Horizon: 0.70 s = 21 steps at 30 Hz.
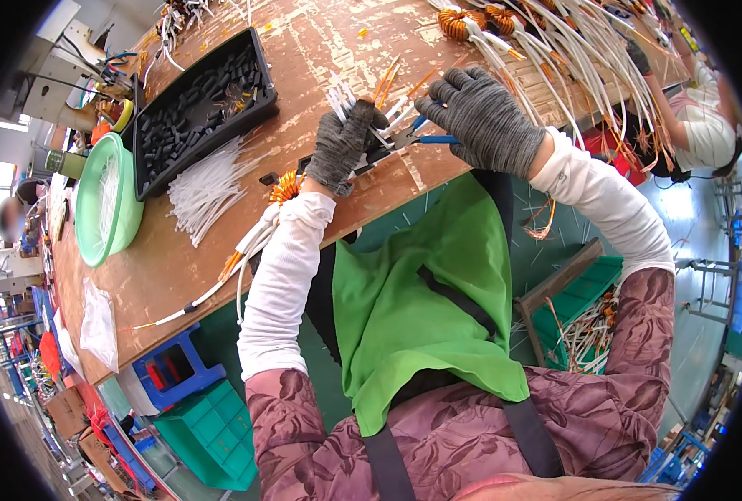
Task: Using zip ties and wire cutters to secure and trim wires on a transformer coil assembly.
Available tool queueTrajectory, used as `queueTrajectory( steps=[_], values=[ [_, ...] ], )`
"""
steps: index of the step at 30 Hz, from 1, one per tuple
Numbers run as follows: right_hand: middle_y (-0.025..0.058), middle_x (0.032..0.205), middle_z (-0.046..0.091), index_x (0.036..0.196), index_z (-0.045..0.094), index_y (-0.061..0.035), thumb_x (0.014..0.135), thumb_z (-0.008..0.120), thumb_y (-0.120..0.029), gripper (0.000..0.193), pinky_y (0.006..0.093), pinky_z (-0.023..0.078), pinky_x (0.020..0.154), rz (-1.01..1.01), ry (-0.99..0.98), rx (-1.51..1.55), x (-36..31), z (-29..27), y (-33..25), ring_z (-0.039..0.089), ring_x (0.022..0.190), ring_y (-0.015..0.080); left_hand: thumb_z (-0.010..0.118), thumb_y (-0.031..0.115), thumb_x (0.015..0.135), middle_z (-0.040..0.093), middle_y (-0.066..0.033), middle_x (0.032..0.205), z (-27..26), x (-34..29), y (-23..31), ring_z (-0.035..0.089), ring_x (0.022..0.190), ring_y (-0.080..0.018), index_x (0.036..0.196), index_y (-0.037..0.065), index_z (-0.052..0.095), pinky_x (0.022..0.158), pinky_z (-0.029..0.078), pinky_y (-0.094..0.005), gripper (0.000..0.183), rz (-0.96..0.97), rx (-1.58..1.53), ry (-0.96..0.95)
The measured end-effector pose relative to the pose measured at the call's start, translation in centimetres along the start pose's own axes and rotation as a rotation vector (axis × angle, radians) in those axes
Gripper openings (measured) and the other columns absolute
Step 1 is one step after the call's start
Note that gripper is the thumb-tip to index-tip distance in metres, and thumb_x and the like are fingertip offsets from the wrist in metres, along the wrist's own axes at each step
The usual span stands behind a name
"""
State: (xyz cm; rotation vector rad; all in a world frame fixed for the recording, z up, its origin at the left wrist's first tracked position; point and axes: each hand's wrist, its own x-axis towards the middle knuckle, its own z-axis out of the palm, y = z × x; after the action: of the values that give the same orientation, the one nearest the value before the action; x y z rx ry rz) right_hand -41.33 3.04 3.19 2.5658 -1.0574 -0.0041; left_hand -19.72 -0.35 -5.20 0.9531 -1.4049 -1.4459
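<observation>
Both my hands wear grey knitted gloves, over the near part of a worn wooden table. My left hand (343,144) is closed around a bundle of white-sleeved wires (337,94), whose ends stick up past the fingers. Below that wrist, a copper-wound ring coil (286,188) with white leads lies at the table's edge. My right hand (486,119) is curled around blue-handled wire cutters (434,139). Their jaws point left, close to the wires beside my left hand. The palm hides part of the handles.
A black tray (141,177) of short black sleeves stands at the left, near loose white cable ties (208,188) and a green basin (87,242). More coils (461,25) with long leads lie at the far right, where another person's arm (667,108) reaches. Green crates (212,434) stand below the table.
</observation>
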Motion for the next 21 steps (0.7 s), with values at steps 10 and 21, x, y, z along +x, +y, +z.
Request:
queueTrajectory(
  steps=[10,21],
  values=[
    [0.0073,0.091,0.056,0.102,0.055,-0.0065,0.065,0.066,-0.023,0.042,0.0366,0.045,0.072,-0.039,-0.165,0.138,0.0,-0.1,-0.2,0.054,0.087,0.0231,0.050,0.040,0.089,0.048,0.0020,0.055,0.1,0.0,0.6,0.043,0.048,-0.0056,0.076,0.004,0.061,0.045,0.034,-0.0197,0.039,-0.102,-0.109,0.018],
    [0.0057,0.098,0.056,0.106,0.055,-0.0067,0.063,0.067,-0.025,0.048,0.0347,0.042,0.076,-0.145,0.105,-0.064,2.3,2.1,-2.2,0.051,0.095,0.0211,0.052,0.041,0.087,0.042,0.0025,0.055,0.0,0.4,0.3,0.040,0.050,-0.0072,0.076,0.004,0.060,0.046,0.036,-0.0215,0.040,-0.187,-0.222,0.115]
  ],
)
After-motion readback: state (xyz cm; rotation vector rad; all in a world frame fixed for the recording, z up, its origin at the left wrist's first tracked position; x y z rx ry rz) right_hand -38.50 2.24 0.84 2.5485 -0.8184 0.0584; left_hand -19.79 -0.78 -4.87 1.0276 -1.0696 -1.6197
